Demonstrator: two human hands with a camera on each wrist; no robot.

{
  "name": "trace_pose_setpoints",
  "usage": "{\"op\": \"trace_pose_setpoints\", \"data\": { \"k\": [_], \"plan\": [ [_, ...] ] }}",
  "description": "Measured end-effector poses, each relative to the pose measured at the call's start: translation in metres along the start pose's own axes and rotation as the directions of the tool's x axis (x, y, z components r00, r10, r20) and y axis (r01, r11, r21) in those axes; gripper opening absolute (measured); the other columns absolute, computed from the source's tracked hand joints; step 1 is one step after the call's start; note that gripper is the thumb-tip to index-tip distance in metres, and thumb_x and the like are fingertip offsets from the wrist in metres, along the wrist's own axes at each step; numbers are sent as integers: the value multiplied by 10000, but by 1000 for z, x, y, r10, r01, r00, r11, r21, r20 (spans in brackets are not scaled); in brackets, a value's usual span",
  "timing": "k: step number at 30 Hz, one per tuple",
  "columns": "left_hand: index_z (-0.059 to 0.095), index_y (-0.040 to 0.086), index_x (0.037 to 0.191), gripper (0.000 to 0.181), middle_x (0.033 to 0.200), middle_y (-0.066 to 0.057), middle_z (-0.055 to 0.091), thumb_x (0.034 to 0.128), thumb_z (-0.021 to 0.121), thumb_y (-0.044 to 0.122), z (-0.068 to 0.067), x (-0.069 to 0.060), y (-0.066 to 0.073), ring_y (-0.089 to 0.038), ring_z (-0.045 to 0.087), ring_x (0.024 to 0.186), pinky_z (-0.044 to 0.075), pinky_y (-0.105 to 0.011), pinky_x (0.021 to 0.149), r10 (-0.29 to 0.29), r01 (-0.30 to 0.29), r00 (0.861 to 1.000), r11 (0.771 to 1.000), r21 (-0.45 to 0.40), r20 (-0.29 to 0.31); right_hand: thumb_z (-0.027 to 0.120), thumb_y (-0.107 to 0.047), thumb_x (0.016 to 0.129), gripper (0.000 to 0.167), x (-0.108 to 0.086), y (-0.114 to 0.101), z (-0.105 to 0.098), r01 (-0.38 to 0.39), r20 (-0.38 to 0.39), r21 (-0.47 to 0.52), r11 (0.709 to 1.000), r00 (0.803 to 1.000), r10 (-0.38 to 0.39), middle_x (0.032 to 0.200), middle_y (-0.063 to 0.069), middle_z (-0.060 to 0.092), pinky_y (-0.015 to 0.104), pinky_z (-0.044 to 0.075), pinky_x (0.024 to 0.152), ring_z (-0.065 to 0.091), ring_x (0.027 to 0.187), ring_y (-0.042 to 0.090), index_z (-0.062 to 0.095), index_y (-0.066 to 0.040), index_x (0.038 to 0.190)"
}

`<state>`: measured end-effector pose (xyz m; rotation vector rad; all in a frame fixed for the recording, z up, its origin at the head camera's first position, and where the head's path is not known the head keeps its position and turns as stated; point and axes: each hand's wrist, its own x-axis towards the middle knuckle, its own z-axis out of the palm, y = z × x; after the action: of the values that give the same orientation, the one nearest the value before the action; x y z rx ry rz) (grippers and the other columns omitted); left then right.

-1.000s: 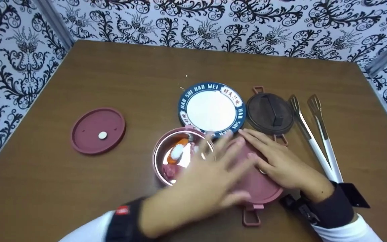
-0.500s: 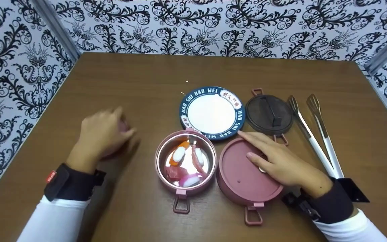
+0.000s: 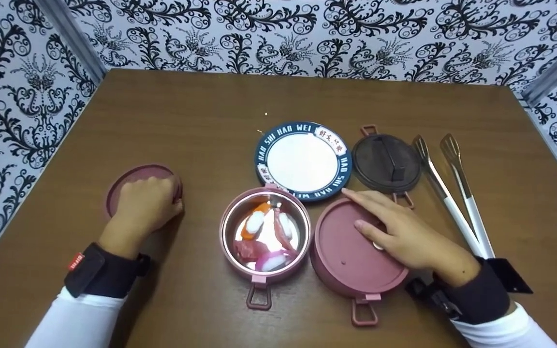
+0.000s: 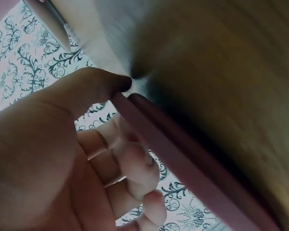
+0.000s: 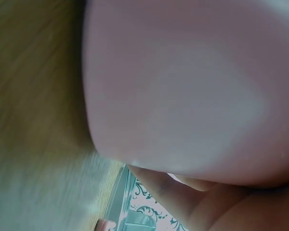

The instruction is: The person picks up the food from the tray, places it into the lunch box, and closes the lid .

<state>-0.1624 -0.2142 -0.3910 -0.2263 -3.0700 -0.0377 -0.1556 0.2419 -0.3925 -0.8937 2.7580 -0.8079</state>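
Desk (image 3: 186, 111) of brown wood ends along the patterned wall (image 3: 283, 43) at its far side, and a broad strip of its top lies between that edge and the plate (image 3: 301, 163). Another wide stretch parts the loose pink lid (image 3: 133, 174) from the open pot (image 3: 282, 274), and there is room between the lid and the left edge. On the right, things sit tighter: the covered pot (image 3: 346, 241) just beside the open pot, the dark lid (image 3: 387, 164) just beside the plate, the tongs (image 3: 473, 215) near the dark lid, with wood beyond them.

The left hand (image 3: 145, 205) grips the loose pink lid, fingers curled over it, thumb at its rim; whether it is raised I cannot tell. The right hand (image 3: 399, 232) rests on the covered pot, fingers straight, thumb apart.

Counted: two pots, one loose lid, one plate, one dark lid with two loops, one pair of tongs, four food pieces (image 3: 254, 222) inside the open pot.
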Motion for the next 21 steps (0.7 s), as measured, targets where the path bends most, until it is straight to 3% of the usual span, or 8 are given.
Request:
{"op": "trace_pose_setpoints", "data": {
  "k": [4, 7, 9, 13, 16, 17, 19, 21],
  "plan": [
    [553, 51, 725, 224, 602, -78, 517, 805, 723, 174, -5, -3, 3, -276, 502, 523, 436, -517, 455, 26, -23, 996, 999, 36, -82, 540, -362, 1028, 566, 1, -2, 0, -8, 0, 0, 1000, 1000, 8, 1549, 6, 435, 628, 347, 1126, 425, 1419, 309, 346, -339, 1560],
    [567, 42, 767, 198, 563, -68, 504, 803, 729, 151, -11, -8, 11, -258, 470, 482, 424, -493, 434, 105, -93, 974, 993, 66, -200, 535, -373, 1030, 565, 0, -3, -1, -16, 9, 0, 1000, 1000, 15, 1543, 8, 443, 622, 354, 1126, 429, 1417, 307, 344, -337, 1561],
    [583, 38, 797, 203, 534, -56, 488, 801, 746, 158, -18, -12, 21, -234, 433, 456, 403, -459, 416, 181, -157, 940, 982, 106, -289, 529, -372, 1034, 568, 0, -4, -4, -17, 32, 3, 1000, 999, 16, 1543, 26, 442, 618, 353, 1130, 423, 1421, 312, 338, -319, 1566],
    [582, 42, 785, 214, 480, -12, 432, 795, 750, 174, -33, -21, 49, -180, 353, 414, 364, -383, 403, 335, -262, 842, 939, 222, -424, 550, -344, 1029, 596, 4, -8, -22, 11, 92, -19, 1000, 996, -9, 1537, 77, 456, 618, 347, 1135, 428, 1417, 327, 328, -267, 1576],
    [579, 70, 766, 194, 472, 29, 407, 810, 730, 184, -41, -29, 71, -144, 328, 396, 414, -357, 430, 430, -325, 766, 900, 290, -477, 565, -320, 1024, 580, 14, -23, -39, 21, 72, -40, 999, 997, -18, 1516, 92, 480, 608, 350, 1139, 443, 1405, 327, 361, -250, 1562],
    [573, 79, 763, 196, 475, 39, 402, 807, 733, 184, -44, -32, 79, -134, 319, 397, 424, -345, 443, 453, -346, 747, 890, 297, -487, 570, -315, 1022, 569, 18, -30, -44, 18, 53, -46, 999, 998, -16, 1504, 84, 492, 596, 358, 1139, 454, 1397, 318, 378, -250, 1553],
    [574, 100, 763, 196, 482, 50, 423, 814, 738, 194, -46, -39, 94, -122, 340, 395, 471, -333, 474, 498, -384, 718, 866, 319, -487, 560, -321, 1027, 541, 30, -47, -48, 17, 34, -60, 998, 999, -15, 1490, 77, 502, 568, 373, 1143, 467, 1388, 298, 404, -244, 1539],
    [584, 109, 780, 189, 497, 50, 476, 818, 748, 193, -47, -47, 107, -116, 394, 399, 506, -319, 509, 537, -422, 705, 843, 335, -464, 554, -341, 1027, 533, 42, -66, -47, 36, 37, -101, 994, 999, -32, 1468, 96, 519, 543, 402, 1129, 496, 1357, 287, 420, -234, 1531]
  ]
}}
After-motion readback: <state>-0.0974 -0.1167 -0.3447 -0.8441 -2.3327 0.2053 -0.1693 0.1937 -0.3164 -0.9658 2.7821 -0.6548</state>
